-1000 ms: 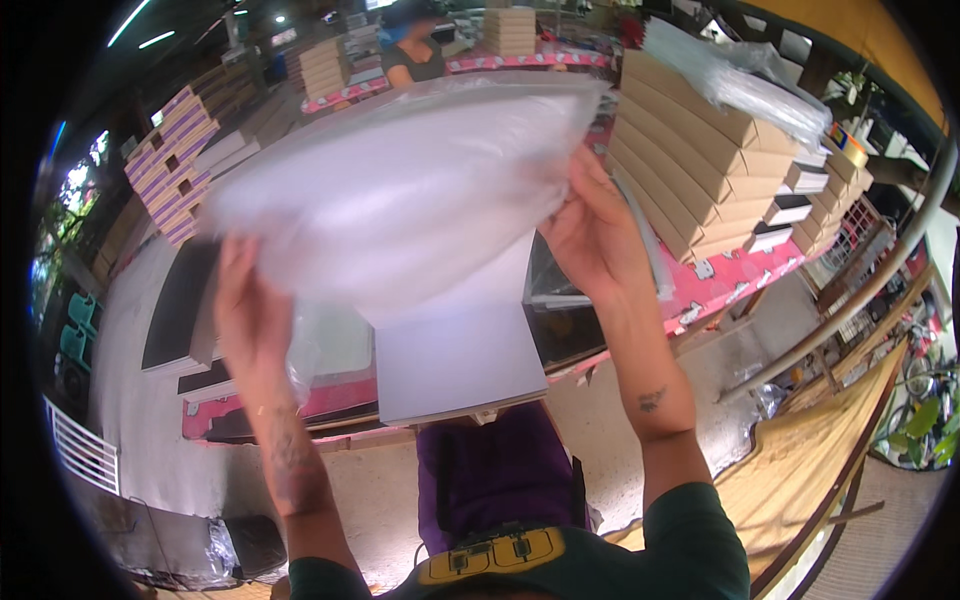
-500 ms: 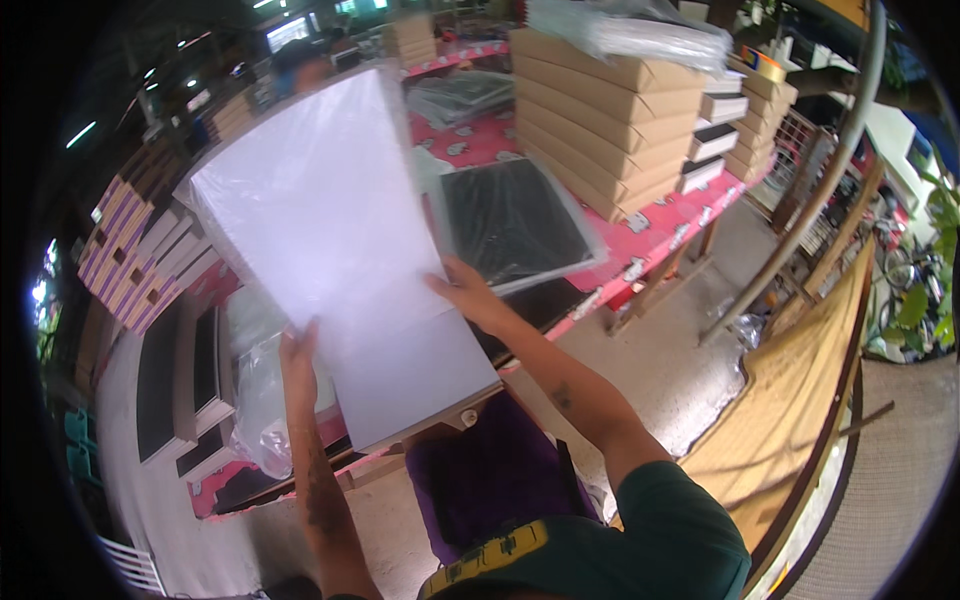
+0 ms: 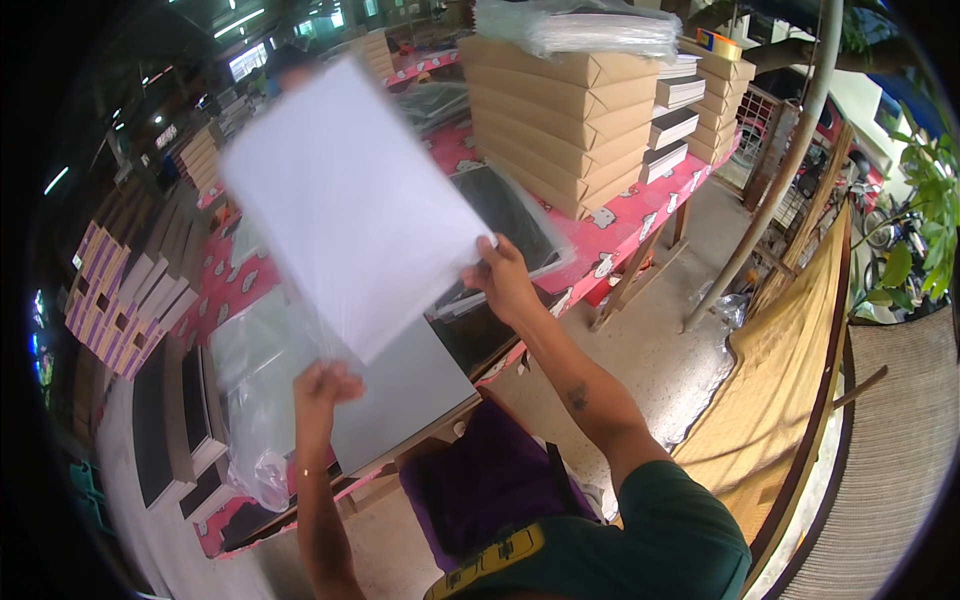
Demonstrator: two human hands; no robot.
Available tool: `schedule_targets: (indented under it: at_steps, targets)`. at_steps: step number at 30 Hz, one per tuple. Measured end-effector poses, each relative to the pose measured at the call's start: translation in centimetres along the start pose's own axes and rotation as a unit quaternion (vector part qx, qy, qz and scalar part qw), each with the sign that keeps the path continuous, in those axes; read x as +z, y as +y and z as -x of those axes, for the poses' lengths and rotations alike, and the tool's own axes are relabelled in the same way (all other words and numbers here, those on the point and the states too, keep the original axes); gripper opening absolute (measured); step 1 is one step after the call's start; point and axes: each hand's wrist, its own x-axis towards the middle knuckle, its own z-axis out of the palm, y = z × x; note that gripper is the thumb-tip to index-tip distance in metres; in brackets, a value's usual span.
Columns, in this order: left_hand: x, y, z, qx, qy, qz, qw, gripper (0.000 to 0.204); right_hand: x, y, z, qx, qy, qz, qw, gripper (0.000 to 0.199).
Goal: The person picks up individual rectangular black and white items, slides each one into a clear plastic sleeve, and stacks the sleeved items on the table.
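A white sheet-like rectangle (image 3: pixel 345 210), apparently in clear plastic film, is raised and tilted over the table, its far edge blurred by motion. My right hand (image 3: pixel 503 278) pinches its right corner between thumb and fingers. At its lowest corner is my left hand (image 3: pixel 328 388), fingers curled and partly smeared; what they hold, if anything, cannot be made out. Beneath lies a flat grey board (image 3: pixel 405 400) at the table's near edge. Left of it is a clear plastic sleeve (image 3: pixel 255 350). A dark sheet in plastic (image 3: pixel 505 215) lies beyond my right hand.
Brown paper-wrapped packs (image 3: pixel 560 120) are stacked at the back right of the pink patterned table (image 3: pixel 640 220), topped with plastic bags (image 3: pixel 580 28). Thick books (image 3: pixel 160 430) with dark covers stand at left. A purple-covered chair (image 3: pixel 480 480) is before me; a pole (image 3: pixel 790 170) rises at right.
The white rectangle has swung and lifted off the grey board, uncovering more of it. My right hand has moved to its right corner; my left hand has shifted lower and slightly right.
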Motion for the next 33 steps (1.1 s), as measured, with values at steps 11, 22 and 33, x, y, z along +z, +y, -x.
schedule_targets:
  at_steps: [11,22,33]
  targets:
    - [-23.3,-12.1,3.0,-0.053,0.248,-0.684,0.684,0.026,-6.2,2.0,-1.9,0.004,0.140,0.017,0.990,0.023]
    - [-11.8,-0.1,5.4,0.174,0.295,-0.238,0.909,0.019,-3.2,3.1,3.2,-0.267,0.241,0.390,0.848,0.059]
    - [4.6,3.9,3.1,0.257,0.014,-0.200,0.946,0.026,7.9,6.5,9.2,0.089,-0.253,0.078,0.960,0.020]
